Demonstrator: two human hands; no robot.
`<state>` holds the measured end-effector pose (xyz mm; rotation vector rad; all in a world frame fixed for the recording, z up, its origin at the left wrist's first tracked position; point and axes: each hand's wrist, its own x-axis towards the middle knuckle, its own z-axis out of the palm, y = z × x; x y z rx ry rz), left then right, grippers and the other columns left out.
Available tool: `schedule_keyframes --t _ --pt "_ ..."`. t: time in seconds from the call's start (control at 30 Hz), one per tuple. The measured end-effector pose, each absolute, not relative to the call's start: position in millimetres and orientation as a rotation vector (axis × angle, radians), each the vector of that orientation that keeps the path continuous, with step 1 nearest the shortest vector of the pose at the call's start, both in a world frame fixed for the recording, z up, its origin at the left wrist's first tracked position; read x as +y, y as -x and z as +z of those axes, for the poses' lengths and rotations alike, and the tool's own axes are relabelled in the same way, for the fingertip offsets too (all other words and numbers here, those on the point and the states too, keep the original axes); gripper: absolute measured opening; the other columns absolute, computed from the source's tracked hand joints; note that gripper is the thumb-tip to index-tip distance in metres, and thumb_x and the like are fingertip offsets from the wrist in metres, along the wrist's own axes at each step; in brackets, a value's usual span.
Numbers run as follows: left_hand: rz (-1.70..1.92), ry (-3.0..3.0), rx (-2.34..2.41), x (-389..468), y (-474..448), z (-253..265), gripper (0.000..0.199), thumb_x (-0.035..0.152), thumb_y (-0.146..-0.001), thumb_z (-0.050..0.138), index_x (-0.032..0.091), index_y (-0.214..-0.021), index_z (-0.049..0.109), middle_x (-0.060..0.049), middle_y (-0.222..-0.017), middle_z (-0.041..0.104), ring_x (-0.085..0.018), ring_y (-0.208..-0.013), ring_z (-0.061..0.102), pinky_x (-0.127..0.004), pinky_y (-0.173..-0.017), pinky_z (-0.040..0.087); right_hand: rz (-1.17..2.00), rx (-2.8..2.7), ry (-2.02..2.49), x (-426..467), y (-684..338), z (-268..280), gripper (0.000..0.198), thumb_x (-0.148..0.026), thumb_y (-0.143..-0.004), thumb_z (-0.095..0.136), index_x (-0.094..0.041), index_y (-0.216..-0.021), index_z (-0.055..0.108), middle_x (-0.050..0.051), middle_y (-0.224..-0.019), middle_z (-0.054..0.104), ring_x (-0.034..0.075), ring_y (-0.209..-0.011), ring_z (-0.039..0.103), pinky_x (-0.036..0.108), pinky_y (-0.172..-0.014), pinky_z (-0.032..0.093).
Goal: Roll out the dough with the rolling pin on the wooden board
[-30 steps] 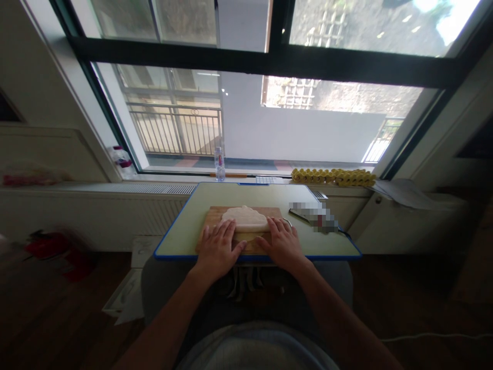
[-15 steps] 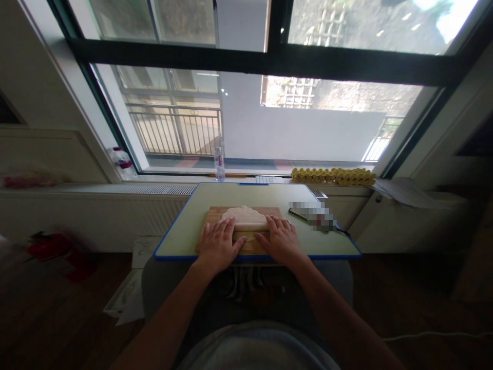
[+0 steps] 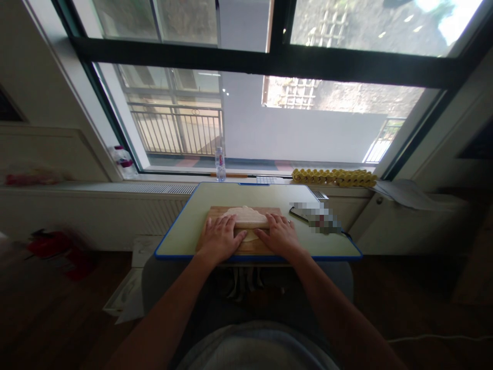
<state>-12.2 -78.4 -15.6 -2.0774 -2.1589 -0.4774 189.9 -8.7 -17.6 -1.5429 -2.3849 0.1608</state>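
Note:
A pale wooden rolling pin (image 3: 252, 221) lies crosswise over a sheet of dough (image 3: 243, 210) on a wooden cutting board (image 3: 265, 249). Over the pin's left end lie the fingers of my left hand (image 3: 219, 236), its thumb on the near side, pointing inward. My right hand (image 3: 280, 235) holds the right end in the same way, thumb toward the middle. Both ends of the pin are hidden under my hands. Dough shows beyond the pin, and a small part (image 3: 251, 236) shows on the near side between my thumbs.
The board sits on a small pale table (image 3: 179, 231) with a blue edge. On its right lies a pixelated object (image 3: 316, 218). Along the windowsill stand a plastic bottle (image 3: 220, 165) and a yellow bumpy strip (image 3: 333, 177). A fire extinguisher (image 3: 57, 252) is on the left.
The rolling pin and my hands have shifted very slightly forward, away from me. A little more dough shows on the near side of the pin.

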Motion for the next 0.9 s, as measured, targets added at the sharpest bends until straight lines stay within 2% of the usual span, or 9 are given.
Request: schedule_keyframes --t 0.53,0.9 --pt "-0.531 2.050 -2.123 -98.0 9.2 -26.5 0.065 0.055 -0.103 0.052 0.020 -0.157 0.048 -0.014 -0.160 0.053 -0.033 -0.151 0.045 -0.062 -0.128 0.026 0.075 -2.367 1.454 -27.0 -198.1 -25.3 0.075 -0.063 -0.100 0.053 -0.013 -0.156 0.048 0.017 -0.159 0.052 0.036 -0.147 0.041 0.052 -0.122 0.026" --pt "-0.529 2.059 -2.140 -81.1 12.8 -22.1 0.063 0.054 -0.103 0.053 0.018 -0.154 0.051 -0.013 -0.157 0.057 -0.031 -0.148 0.048 -0.056 -0.128 0.026 0.128 -2.368 1.506 -12.3 -192.1 -22.5 0.075 -0.064 -0.100 0.050 -0.015 -0.156 0.048 0.017 -0.160 0.051 0.036 -0.147 0.041 0.055 -0.121 0.027"
